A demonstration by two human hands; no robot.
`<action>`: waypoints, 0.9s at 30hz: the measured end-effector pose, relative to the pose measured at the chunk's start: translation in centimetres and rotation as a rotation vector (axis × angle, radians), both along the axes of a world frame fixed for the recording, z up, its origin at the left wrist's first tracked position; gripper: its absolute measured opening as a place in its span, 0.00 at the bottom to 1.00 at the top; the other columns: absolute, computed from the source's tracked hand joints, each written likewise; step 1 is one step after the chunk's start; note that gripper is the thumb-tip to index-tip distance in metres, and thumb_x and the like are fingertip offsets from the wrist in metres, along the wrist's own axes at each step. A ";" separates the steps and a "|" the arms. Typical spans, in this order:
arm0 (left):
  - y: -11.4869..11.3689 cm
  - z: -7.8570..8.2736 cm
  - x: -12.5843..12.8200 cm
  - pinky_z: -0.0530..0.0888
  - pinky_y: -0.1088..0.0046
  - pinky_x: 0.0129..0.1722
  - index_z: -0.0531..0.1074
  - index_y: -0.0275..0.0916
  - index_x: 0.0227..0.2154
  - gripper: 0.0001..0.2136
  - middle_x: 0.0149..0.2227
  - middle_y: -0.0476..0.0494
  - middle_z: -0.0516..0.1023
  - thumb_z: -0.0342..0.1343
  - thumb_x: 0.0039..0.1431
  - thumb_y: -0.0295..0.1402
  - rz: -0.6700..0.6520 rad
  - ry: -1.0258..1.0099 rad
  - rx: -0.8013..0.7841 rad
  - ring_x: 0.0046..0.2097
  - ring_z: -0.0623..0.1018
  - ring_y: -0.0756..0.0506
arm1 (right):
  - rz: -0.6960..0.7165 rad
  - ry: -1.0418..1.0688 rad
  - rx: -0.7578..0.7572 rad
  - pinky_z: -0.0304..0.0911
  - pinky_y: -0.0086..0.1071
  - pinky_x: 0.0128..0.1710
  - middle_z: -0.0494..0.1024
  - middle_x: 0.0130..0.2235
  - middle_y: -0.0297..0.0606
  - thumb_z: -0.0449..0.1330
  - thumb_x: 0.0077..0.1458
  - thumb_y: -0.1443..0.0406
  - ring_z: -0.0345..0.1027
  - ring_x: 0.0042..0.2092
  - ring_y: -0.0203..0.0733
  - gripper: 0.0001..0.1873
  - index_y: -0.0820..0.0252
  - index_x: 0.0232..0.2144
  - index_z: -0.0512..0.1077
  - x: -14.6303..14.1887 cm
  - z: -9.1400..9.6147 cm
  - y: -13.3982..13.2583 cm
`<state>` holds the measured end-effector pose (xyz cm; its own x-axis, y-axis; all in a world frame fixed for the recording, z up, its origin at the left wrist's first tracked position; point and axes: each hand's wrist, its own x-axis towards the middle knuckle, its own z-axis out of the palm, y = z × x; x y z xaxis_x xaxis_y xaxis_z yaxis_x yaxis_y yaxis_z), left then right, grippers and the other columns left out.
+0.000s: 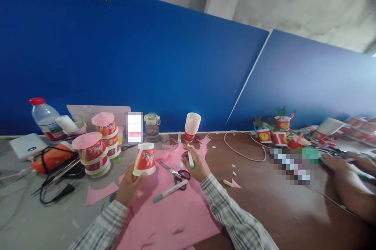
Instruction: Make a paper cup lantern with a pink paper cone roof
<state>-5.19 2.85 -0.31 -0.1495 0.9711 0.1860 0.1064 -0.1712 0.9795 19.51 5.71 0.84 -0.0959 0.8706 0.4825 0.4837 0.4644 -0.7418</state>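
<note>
My left hand [131, 185] is closed around an upside-down red and white paper cup [146, 159] printed with flowers; a yellowish stripe runs down its left side. In my right hand [196, 164] is a white marker [190, 159] with a green end pointing down. Below and between my hands lie black-handled scissors [182, 175] and a second marker [170, 191] with a grey-green end, both on a large pink paper sheet [176, 218]. Beyond my right hand stands a tilted stack of paper cups [192, 126].
At left stand cup towers with pink cone tops [88, 142], a plastic bottle [47, 118] and a black power cord [66, 192]. A lidded glass jar [152, 127] is by the blue partition [147, 58]. At right are decorated cups [264, 135], a white cable [245, 158] and another person's arm [352, 191].
</note>
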 end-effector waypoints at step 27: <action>0.0 -1.0 0.3 0.71 0.58 0.33 0.66 0.43 0.36 0.24 0.32 0.46 0.75 0.58 0.30 0.41 -0.006 0.301 0.019 0.35 0.73 0.37 | 0.527 -0.209 -0.231 0.69 0.27 0.34 0.78 0.35 0.33 0.57 0.53 0.68 0.74 0.32 0.37 0.19 0.53 0.47 0.63 0.4 3.5 -2.2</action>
<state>-4.85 2.84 -1.28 -0.0796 0.9676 0.2397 0.3904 -0.1910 0.9006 19.90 3.54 4.33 -0.6145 0.7601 0.2110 0.3791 0.5191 -0.7660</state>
